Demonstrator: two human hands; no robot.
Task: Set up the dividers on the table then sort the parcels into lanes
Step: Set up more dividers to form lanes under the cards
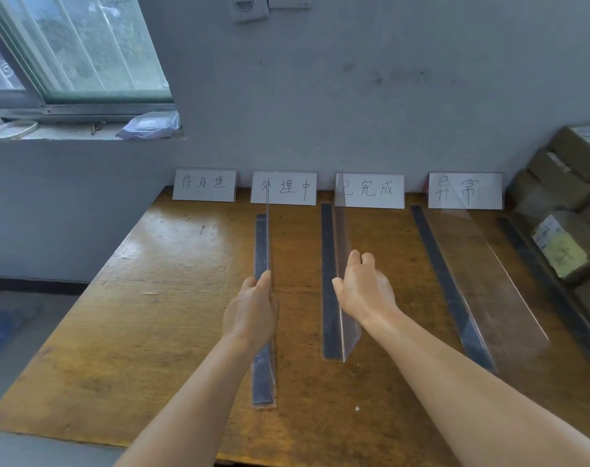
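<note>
Three clear acrylic dividers with dark base strips stand lengthwise on the wooden table [172,318]. My left hand [251,311] pinches the top edge of the left divider [262,244]. My right hand [364,288] rests against the upright sheet of the middle divider [342,237], thumb on its left face and fingers on the right. The right divider [479,281] stands untouched. A fourth dark strip [536,261] lies near the table's right edge. Brown parcels [566,241] are stacked at the far right.
Four white label cards with handwritten characters [204,185] [283,188] [371,190] [465,191] lean on the grey wall behind the table. A window and a sill holding a plastic bag [148,124] are at the upper left. The floor lies left of the table.
</note>
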